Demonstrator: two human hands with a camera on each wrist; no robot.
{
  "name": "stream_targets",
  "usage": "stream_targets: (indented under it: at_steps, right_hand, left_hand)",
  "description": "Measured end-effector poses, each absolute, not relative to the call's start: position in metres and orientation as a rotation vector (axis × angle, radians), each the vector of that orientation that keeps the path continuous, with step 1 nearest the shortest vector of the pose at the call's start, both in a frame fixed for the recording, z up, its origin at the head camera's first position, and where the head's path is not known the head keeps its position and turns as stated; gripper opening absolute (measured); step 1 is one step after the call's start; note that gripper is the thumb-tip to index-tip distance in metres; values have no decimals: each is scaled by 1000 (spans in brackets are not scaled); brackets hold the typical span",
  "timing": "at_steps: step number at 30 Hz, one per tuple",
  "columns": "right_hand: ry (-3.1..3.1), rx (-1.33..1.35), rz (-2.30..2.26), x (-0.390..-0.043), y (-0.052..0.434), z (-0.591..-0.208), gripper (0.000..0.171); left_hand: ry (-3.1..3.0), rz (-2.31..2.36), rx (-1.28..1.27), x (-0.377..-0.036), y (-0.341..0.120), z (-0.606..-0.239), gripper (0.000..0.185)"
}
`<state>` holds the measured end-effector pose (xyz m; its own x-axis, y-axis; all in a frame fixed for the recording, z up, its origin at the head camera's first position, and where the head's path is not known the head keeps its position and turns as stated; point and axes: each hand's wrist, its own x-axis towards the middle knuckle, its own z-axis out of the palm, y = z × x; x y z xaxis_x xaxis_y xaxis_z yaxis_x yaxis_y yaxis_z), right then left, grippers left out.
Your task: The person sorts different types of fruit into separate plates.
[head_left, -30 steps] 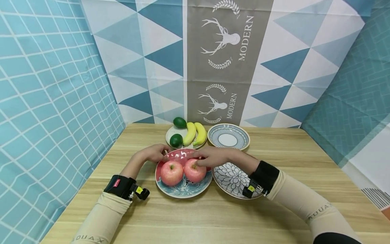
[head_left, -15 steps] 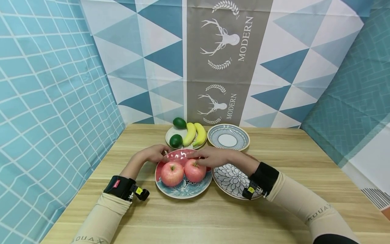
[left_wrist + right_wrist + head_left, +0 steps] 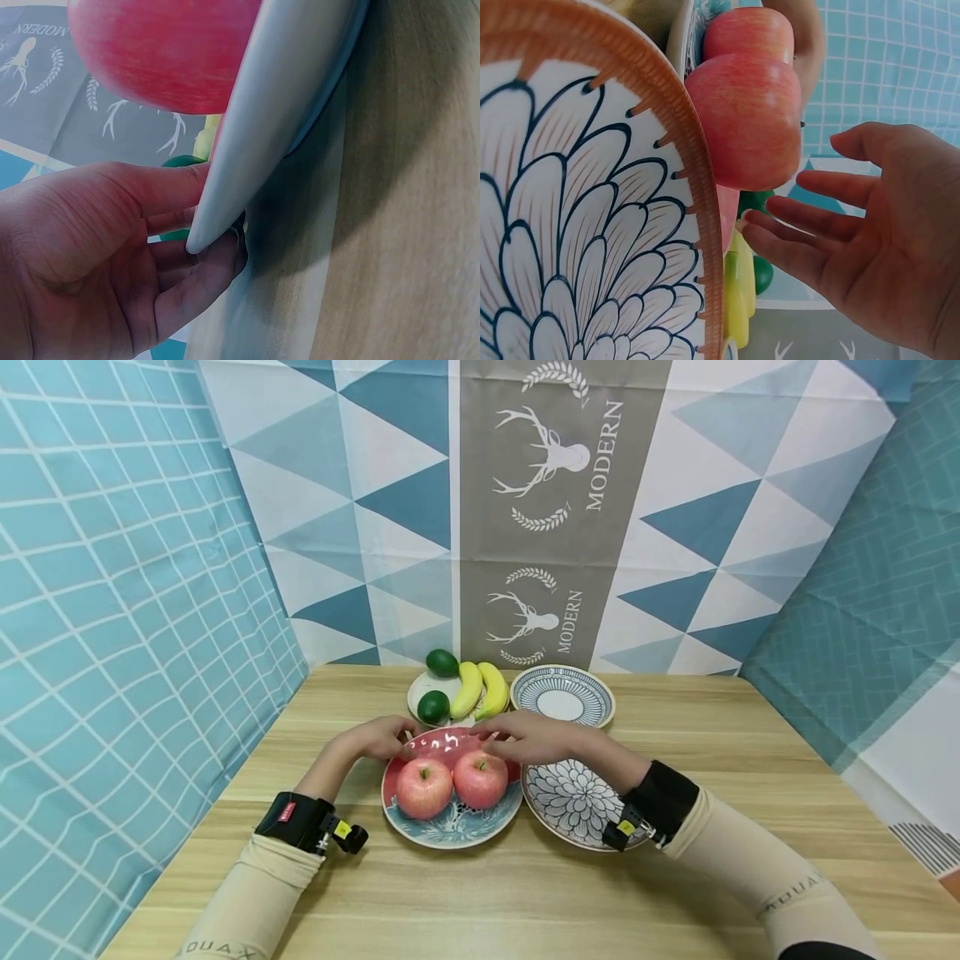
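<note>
While the table [image 3: 525, 893] carries four plates, the front plate [image 3: 450, 833] with two apples [image 3: 450, 783] is pinched at its far left rim by the left hand [image 3: 375, 739], probably to steady it. The right hand [image 3: 536, 741] hovers open above the far rim, touching nothing.
</note>
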<state>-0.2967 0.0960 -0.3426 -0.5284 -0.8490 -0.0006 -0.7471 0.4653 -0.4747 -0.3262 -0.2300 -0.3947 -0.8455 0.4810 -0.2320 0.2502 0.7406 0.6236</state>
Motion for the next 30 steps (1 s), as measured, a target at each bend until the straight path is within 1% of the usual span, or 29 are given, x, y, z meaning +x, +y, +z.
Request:
stream_targets:
  at_steps: [6, 14, 21, 30]
  right_hand:
    - [2545, -1373, -733, -294, 110, -342, 46]
    - [2808, -1316, -803, -288, 137, -334, 46]
    - [2941, -1263, -871, -283, 161, -334, 45]
    - [2998, -1188, -928, -287, 184, -340, 44]
  left_hand:
    - [2567, 839, 558, -325, -229, -394, 14]
    - [2572, 825, 552, -326, -228, -392, 12]
    - [2578, 815, 561, -326, -228, -392, 10]
    - [2571, 821, 534, -326, -227, -394, 12]
